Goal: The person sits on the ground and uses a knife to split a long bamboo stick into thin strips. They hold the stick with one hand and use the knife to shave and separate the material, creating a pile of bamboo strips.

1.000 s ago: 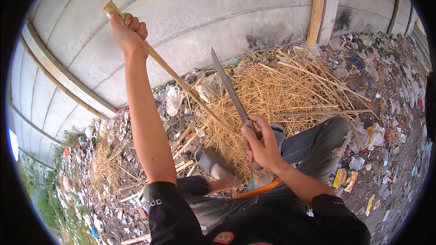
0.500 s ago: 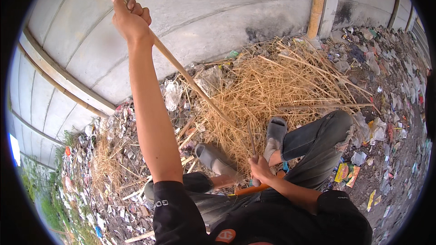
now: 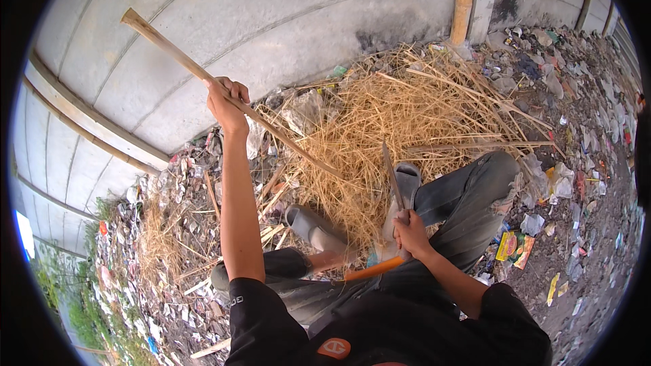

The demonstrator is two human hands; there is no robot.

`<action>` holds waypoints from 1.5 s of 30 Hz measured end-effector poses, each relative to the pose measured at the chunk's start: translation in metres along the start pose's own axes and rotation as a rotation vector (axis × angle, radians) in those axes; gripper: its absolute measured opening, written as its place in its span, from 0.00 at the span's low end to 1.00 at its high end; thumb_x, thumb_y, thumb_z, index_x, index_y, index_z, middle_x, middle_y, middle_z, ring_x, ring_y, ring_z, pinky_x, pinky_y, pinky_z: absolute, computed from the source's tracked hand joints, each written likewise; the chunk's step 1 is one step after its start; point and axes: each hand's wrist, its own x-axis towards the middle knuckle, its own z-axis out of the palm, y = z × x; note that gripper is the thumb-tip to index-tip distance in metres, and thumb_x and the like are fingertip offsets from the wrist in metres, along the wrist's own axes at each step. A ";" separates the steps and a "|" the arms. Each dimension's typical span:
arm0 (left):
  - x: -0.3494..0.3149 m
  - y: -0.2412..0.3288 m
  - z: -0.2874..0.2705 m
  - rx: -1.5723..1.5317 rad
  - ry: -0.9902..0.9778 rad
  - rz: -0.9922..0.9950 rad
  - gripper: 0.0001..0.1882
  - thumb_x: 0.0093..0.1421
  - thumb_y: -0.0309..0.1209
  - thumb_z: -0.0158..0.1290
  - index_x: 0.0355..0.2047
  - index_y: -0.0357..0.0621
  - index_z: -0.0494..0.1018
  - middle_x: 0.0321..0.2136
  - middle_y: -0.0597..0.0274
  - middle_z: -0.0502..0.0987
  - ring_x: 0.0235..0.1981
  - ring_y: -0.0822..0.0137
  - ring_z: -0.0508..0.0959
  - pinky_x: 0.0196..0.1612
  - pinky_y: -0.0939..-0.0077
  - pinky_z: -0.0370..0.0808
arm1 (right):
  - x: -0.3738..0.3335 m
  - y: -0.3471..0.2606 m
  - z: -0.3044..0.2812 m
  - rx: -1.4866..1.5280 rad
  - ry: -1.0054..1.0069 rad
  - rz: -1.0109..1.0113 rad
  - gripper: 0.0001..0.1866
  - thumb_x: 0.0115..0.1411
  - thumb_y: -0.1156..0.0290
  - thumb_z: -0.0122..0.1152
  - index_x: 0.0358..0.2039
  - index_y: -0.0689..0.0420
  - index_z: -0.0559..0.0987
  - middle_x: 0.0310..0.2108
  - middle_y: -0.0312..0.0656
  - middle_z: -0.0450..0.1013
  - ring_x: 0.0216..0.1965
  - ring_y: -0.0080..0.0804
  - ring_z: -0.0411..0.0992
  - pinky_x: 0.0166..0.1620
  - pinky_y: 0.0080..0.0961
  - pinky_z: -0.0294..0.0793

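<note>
My left hand (image 3: 229,103) is closed round a long bamboo strip (image 3: 165,42), partway along its length. The strip slants from its wide upper end, in front of the wall, down to its thin end over the straw-like shavings (image 3: 380,115). In my right hand (image 3: 411,236) is a knife (image 3: 392,175), held by its brown handle. Its blade points up and away from me, apart from the strip. An orange bar-like thing (image 3: 373,269) lies across my lap, just left of the right hand.
Grey slippers (image 3: 313,228) are on my feet among the shavings. A pale concrete wall (image 3: 291,34) with a bamboo post (image 3: 464,0) stands ahead. Another bamboo stick (image 3: 481,144) lies across the pile. Plastic litter and a yellow-red packet (image 3: 515,247) cover the ground at right.
My left hand has come down and nearer, gripping the strip lower, so more of its upper end sticks out. My right hand has lifted slightly rightward, the knife blade now turned left of upright.
</note>
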 end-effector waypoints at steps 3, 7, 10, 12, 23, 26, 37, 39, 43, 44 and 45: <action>-0.025 -0.022 -0.027 -0.076 0.140 -0.104 0.33 0.72 0.64 0.35 0.26 0.48 0.58 0.16 0.70 0.54 0.16 0.74 0.54 0.18 0.77 0.54 | -0.001 0.023 -0.007 -0.014 -0.092 0.051 0.29 0.67 0.69 0.58 0.61 0.72 0.61 0.24 0.45 0.71 0.15 0.30 0.71 0.18 0.31 0.72; -0.018 0.001 -0.038 -0.150 0.029 -0.117 0.35 0.71 0.69 0.30 0.21 0.52 0.54 0.15 0.73 0.50 0.15 0.75 0.49 0.17 0.78 0.48 | -0.013 0.019 -0.010 -0.062 -0.069 0.031 0.31 0.66 0.69 0.58 0.63 0.74 0.61 0.25 0.44 0.71 0.15 0.30 0.72 0.19 0.30 0.74; -0.010 0.023 -0.027 -0.147 -0.139 -0.132 0.37 0.69 0.71 0.27 0.19 0.52 0.53 0.14 0.73 0.48 0.15 0.76 0.47 0.17 0.77 0.45 | -0.023 0.004 0.000 -0.124 -0.052 -0.079 0.31 0.66 0.69 0.58 0.63 0.74 0.61 0.24 0.42 0.71 0.16 0.29 0.72 0.20 0.30 0.75; -0.008 0.020 -0.025 -0.131 -0.249 -0.115 0.37 0.70 0.70 0.29 0.19 0.53 0.52 0.14 0.74 0.48 0.16 0.75 0.48 0.18 0.77 0.45 | -0.023 -0.005 0.010 -0.030 -0.165 -0.124 0.31 0.67 0.70 0.58 0.64 0.73 0.59 0.25 0.41 0.71 0.16 0.27 0.71 0.20 0.30 0.75; -0.017 -0.029 0.000 -0.176 -0.356 -0.236 0.36 0.70 0.67 0.39 0.16 0.54 0.50 0.13 0.76 0.48 0.15 0.77 0.46 0.19 0.77 0.44 | -0.009 -0.074 0.094 -0.070 -0.413 -0.078 0.18 0.69 0.66 0.59 0.50 0.64 0.66 0.21 0.38 0.68 0.14 0.25 0.69 0.17 0.28 0.72; -0.016 -0.032 0.023 -0.110 -0.290 -0.193 0.37 0.70 0.66 0.40 0.15 0.54 0.48 0.13 0.76 0.48 0.15 0.77 0.46 0.18 0.77 0.44 | 0.024 -0.101 0.097 -0.039 -0.346 0.039 0.13 0.69 0.64 0.59 0.41 0.60 0.68 0.19 0.36 0.67 0.12 0.24 0.66 0.14 0.27 0.68; 0.006 -0.056 0.009 0.281 0.257 -0.002 0.35 0.72 0.59 0.44 0.14 0.53 0.52 0.12 0.75 0.54 0.13 0.79 0.53 0.16 0.78 0.52 | -0.011 -0.367 0.115 0.516 -0.062 -1.144 0.12 0.72 0.63 0.54 0.35 0.57 0.71 0.13 0.33 0.62 0.10 0.20 0.64 0.14 0.22 0.67; 0.004 -0.055 0.001 0.298 0.277 0.004 0.34 0.73 0.59 0.44 0.14 0.53 0.53 0.12 0.75 0.55 0.13 0.80 0.54 0.16 0.78 0.52 | -0.001 -0.308 0.136 0.602 -0.047 -1.090 0.13 0.73 0.64 0.52 0.32 0.58 0.70 0.12 0.33 0.61 0.11 0.21 0.64 0.15 0.23 0.67; -0.020 -0.054 0.023 0.398 0.210 -0.065 0.34 0.73 0.58 0.44 0.14 0.52 0.54 0.12 0.75 0.55 0.13 0.79 0.56 0.17 0.77 0.52 | 0.046 -0.045 0.118 -0.187 -0.252 -0.094 0.15 0.70 0.64 0.57 0.28 0.59 0.71 0.12 0.33 0.63 0.10 0.24 0.66 0.15 0.28 0.69; -0.025 -0.057 0.036 0.455 0.179 -0.083 0.34 0.73 0.57 0.45 0.14 0.52 0.54 0.12 0.75 0.56 0.13 0.79 0.57 0.17 0.76 0.53 | 0.050 -0.019 0.106 -0.179 -0.251 -0.037 0.15 0.69 0.63 0.59 0.29 0.58 0.71 0.13 0.33 0.63 0.10 0.23 0.66 0.15 0.28 0.68; -0.028 -0.068 0.042 0.382 0.091 -0.043 0.35 0.73 0.58 0.44 0.13 0.52 0.55 0.11 0.75 0.57 0.13 0.78 0.57 0.17 0.75 0.53 | 0.056 -0.005 0.101 -0.168 -0.259 0.019 0.15 0.68 0.62 0.61 0.29 0.58 0.72 0.13 0.33 0.63 0.11 0.23 0.66 0.15 0.28 0.67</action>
